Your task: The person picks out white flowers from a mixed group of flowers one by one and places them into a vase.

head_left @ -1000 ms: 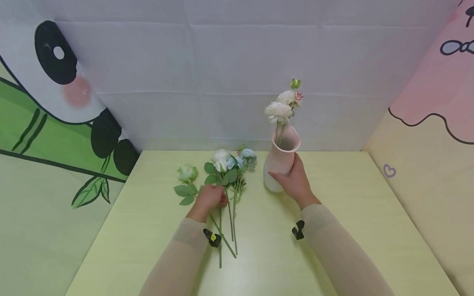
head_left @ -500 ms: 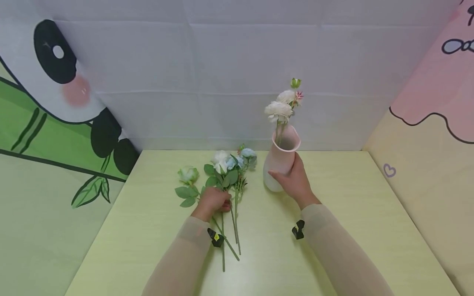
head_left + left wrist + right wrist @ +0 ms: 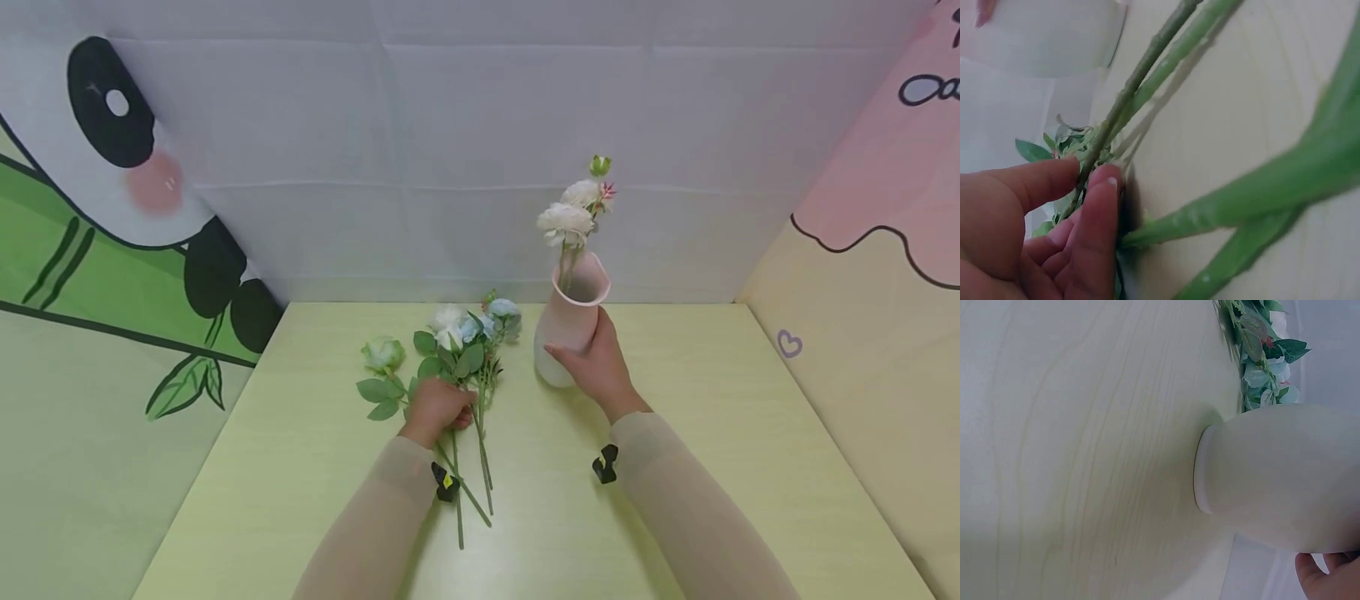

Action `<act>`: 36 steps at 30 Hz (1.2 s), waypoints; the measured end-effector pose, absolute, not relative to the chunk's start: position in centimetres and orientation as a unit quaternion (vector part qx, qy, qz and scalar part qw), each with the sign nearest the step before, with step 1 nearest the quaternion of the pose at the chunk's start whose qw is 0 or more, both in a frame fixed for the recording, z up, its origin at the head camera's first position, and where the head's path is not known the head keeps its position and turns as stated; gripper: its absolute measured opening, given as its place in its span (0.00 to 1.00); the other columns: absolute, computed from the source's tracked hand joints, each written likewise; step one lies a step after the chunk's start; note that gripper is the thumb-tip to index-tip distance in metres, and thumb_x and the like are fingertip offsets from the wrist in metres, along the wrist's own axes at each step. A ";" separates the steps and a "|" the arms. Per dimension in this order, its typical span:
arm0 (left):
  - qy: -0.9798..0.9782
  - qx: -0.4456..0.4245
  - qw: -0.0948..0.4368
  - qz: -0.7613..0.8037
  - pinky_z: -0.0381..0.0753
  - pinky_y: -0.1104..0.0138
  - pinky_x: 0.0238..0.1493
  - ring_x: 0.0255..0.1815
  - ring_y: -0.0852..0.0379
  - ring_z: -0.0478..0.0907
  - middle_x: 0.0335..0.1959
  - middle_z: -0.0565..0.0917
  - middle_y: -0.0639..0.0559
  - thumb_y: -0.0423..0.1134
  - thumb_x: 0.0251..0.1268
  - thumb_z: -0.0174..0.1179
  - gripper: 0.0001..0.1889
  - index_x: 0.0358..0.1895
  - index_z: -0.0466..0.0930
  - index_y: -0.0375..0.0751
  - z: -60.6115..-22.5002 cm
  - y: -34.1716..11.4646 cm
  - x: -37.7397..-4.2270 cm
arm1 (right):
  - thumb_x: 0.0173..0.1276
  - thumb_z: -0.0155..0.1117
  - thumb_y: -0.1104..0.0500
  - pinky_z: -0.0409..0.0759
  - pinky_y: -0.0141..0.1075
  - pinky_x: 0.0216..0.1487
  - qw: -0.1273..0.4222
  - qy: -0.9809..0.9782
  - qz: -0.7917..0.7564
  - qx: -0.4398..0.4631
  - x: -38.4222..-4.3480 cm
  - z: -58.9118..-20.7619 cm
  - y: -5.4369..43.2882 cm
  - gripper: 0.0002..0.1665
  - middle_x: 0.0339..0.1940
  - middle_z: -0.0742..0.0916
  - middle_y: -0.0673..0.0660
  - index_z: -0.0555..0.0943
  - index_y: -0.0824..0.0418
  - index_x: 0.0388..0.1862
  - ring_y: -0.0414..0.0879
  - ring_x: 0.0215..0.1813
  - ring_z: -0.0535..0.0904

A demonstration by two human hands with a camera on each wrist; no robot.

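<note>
My left hand [image 3: 440,408] is among the artificial flowers lying on the table. Thumb and forefinger pinch a dark flower stem [image 3: 1125,94] in the left wrist view; which bloom it belongs to is hidden. Around the hand lie a pale green flower [image 3: 383,354], a white flower [image 3: 447,323] and blue flowers [image 3: 504,310], their bare stems crossing towards the front. My right hand [image 3: 596,367] grips the side of a pale pink-and-white vase [image 3: 566,329], which stands slightly tilted. White flowers [image 3: 566,223] rise from its mouth. In the right wrist view the vase [image 3: 1285,478] covers most of that hand.
The light wooden table [image 3: 712,467] ends at the back against a pale cloth wall [image 3: 465,150]. Printed cartoon panels [image 3: 127,283] close in the left and right sides. Thicker green stems [image 3: 1254,187] lie close to the left hand in its wrist view.
My left hand has shifted a little right, from the green flower's stem side towards the dark stems. Several lying stems have slid slightly right. The right hand and vase have stayed in place.
</note>
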State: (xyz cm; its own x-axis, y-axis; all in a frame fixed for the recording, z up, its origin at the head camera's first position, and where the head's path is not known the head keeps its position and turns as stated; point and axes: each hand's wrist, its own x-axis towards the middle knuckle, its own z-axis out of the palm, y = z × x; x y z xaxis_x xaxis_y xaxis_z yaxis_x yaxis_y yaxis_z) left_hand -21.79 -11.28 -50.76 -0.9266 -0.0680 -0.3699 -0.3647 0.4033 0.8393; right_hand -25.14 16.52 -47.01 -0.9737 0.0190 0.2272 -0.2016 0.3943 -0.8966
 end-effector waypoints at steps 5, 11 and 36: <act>0.849 -0.117 0.125 0.499 0.85 0.64 0.26 0.18 0.54 0.84 0.18 0.85 0.45 0.34 0.63 0.68 0.09 0.25 0.88 0.34 -50.8 -11.2 -21.8 | 0.59 0.83 0.52 0.69 0.57 0.70 0.096 -0.827 0.551 0.056 -25.1 -46.9 16.4 0.58 0.70 0.74 0.59 0.58 0.58 0.80 0.56 0.67 0.73; 0.826 -0.132 0.111 0.536 0.86 0.64 0.28 0.21 0.55 0.83 0.23 0.86 0.44 0.30 0.64 0.65 0.05 0.36 0.89 0.31 -50.7 -11.6 -21.7 | 0.59 0.83 0.53 0.69 0.56 0.70 0.098 -0.825 0.553 0.054 -25.0 -46.8 16.4 0.57 0.69 0.74 0.59 0.58 0.58 0.80 0.56 0.66 0.73; 0.737 -0.110 0.076 0.662 0.86 0.64 0.41 0.42 0.50 0.85 0.50 0.84 0.37 0.33 0.78 0.58 0.15 0.60 0.78 0.27 -48.5 -12.1 -21.9 | 0.60 0.82 0.52 0.68 0.56 0.70 0.094 -0.831 0.546 0.043 -25.2 -47.2 16.6 0.57 0.70 0.73 0.58 0.57 0.56 0.80 0.56 0.68 0.72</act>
